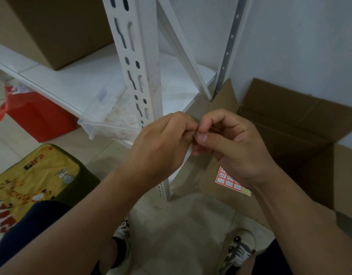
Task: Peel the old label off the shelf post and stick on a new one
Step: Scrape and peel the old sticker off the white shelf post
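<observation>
The white slotted shelf post (139, 62) runs from the top centre down to the floor. In front of its lower part my left hand (161, 145) and my right hand (228, 143) meet, fingers curled, pinching a small thing (197, 133) between their tips. It looks like a small label, mostly hidden by the fingers. A sheet of red-bordered labels (230, 182) lies on a cardboard flap below my right wrist, partly hidden by it.
A clear plastic box (103, 120) sits on the white shelf (87, 82) beside the post. Cardboard boxes stand on the shelf (58, 28) and at the right (294, 124). A red container (36, 118) and a yellow cushion (36, 175) lie at the left.
</observation>
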